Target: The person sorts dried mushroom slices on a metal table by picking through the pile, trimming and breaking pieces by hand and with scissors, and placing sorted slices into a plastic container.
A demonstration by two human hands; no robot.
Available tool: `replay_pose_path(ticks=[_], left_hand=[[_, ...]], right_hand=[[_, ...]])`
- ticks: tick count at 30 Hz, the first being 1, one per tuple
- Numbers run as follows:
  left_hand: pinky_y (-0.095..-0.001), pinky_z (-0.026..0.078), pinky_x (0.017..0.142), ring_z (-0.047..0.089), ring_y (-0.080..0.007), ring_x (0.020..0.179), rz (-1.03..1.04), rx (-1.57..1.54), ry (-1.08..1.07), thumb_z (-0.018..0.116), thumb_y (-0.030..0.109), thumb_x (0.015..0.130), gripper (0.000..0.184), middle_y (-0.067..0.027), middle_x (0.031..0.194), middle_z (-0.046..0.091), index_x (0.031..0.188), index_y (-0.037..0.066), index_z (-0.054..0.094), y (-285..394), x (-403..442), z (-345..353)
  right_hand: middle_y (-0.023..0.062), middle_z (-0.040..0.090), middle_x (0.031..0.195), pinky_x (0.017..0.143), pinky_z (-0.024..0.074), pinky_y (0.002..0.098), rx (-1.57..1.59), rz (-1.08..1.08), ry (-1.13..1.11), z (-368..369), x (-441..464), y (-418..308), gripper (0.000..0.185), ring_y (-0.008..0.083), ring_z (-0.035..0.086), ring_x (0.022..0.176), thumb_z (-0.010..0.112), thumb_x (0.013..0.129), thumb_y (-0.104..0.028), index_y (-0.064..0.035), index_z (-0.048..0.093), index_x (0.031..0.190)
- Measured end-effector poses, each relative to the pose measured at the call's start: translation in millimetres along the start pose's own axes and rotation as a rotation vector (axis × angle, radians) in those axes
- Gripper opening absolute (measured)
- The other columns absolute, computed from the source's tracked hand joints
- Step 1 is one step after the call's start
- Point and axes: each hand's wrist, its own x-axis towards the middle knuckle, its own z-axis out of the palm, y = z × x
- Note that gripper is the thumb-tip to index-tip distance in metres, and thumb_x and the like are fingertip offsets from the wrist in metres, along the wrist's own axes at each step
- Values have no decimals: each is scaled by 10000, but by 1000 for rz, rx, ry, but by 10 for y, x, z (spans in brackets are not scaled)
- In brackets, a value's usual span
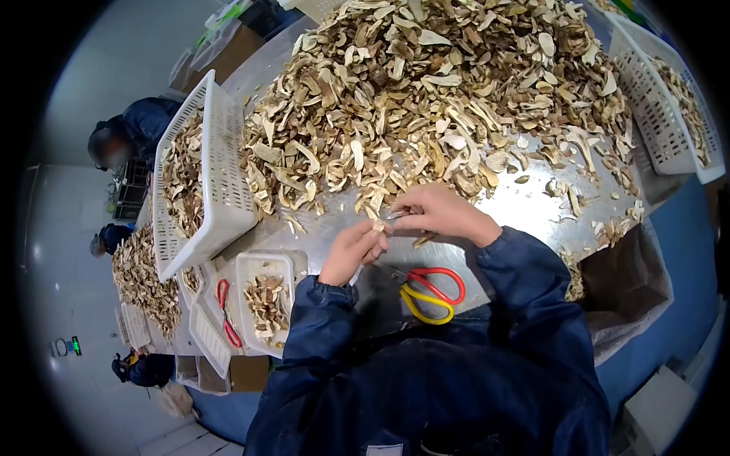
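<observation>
My left hand [352, 251] is closed in a pinch on a small pale mushroom slice [378, 226] over the metal table. Against it, the fingers of my right hand [441, 213] are pinched together; something small and greyish shows at their tips, too small to name. Just beyond both hands rises a large heap of dried mushroom slices [433, 99]. Scissors [432, 295] with one red and one yellow handle lie near the table's front edge, below my right wrist.
A white perforated basket [228, 163] of slices stands at the left, another basket [646, 99] at the right. A white tray [285, 267] of slices and red-handled scissors [226, 311] lie left of my arm. A lined bin [631, 289] is at the right. Other people [144, 125] are at the far left.
</observation>
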Motion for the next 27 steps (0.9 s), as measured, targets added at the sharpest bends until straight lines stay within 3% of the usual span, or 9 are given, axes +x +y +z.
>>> replay_pose_path(ticks=[1, 4, 10, 13, 16, 21, 24, 25, 27], left_hand=[[-182, 294, 476, 391, -33, 522, -7, -22, -2, 470, 199, 935, 237, 27, 640, 517, 920, 15, 619, -25, -5, -25], [-190, 335, 489, 427, -49, 525, -33, 60, -65, 471, 211, 928, 253, 16, 655, 539, 926, 13, 628, -146, 50, -100], [-174, 326, 479, 458, -27, 546, 31, 247, -56, 473, 224, 937, 252, 17, 691, 592, 914, 21, 619, -209, 60, 31], [-176, 332, 481, 478, -31, 555, 5, 197, -71, 466, 235, 940, 267, 19, 682, 589, 902, 23, 623, -188, 20, 5], [-175, 346, 488, 498, -36, 559, -36, 127, -13, 468, 237, 938, 269, 18, 670, 588, 879, 25, 622, -106, 3, -17], [-211, 382, 494, 492, -83, 535, 25, 162, -57, 579, 258, 876, 239, -6, 667, 581, 844, 22, 600, -232, 112, 29], [-221, 394, 495, 499, -97, 527, 194, 379, 235, 669, 261, 806, 261, -20, 651, 575, 858, 16, 595, -301, 199, -8], [-292, 455, 562, 579, -197, 601, 141, 657, 413, 712, 264, 753, 367, -85, 697, 601, 970, 4, 570, -260, 232, -59], [-342, 471, 635, 606, -268, 697, 297, 918, 623, 714, 247, 742, 446, -123, 762, 612, 1065, 1, 529, -239, 291, 9]], right_hand=[[64, 600, 651, 554, 432, 270, -56, -98, 113, 23, 16, -12, 194, 138, 559, 601, 638, 786, -197, -26, 646, 878], [81, 577, 622, 552, 434, 289, 105, 13, 51, 57, 3, -110, 167, 192, 560, 568, 621, 787, -179, -24, 636, 849], [105, 579, 629, 533, 425, 319, -24, -108, -25, 158, -1, 89, 143, 229, 550, 537, 576, 790, -149, -9, 590, 766], [84, 580, 609, 503, 416, 297, -50, 27, -1, 190, -8, 87, 164, 181, 534, 495, 565, 817, -155, -6, 588, 751], [40, 567, 579, 469, 400, 262, 301, 239, 63, 160, 7, -20, 204, 107, 518, 481, 559, 857, -189, -15, 594, 756], [-26, 511, 588, 423, 332, 198, 546, 198, 67, 187, 6, -25, 215, 47, 451, 465, 544, 896, -214, -38, 574, 777], [-32, 431, 561, 388, 272, 187, 942, 239, 249, -44, -23, 1, 240, 48, 383, 441, 503, 915, -215, -62, 525, 731], [-22, 437, 569, 382, 282, 189, 1053, 148, 278, -147, -44, 145, 234, 59, 388, 435, 488, 917, -218, -62, 518, 746], [4, 468, 599, 371, 302, 193, 1234, 57, 374, -255, -37, 269, 214, 78, 401, 429, 462, 922, -222, -57, 517, 796]])
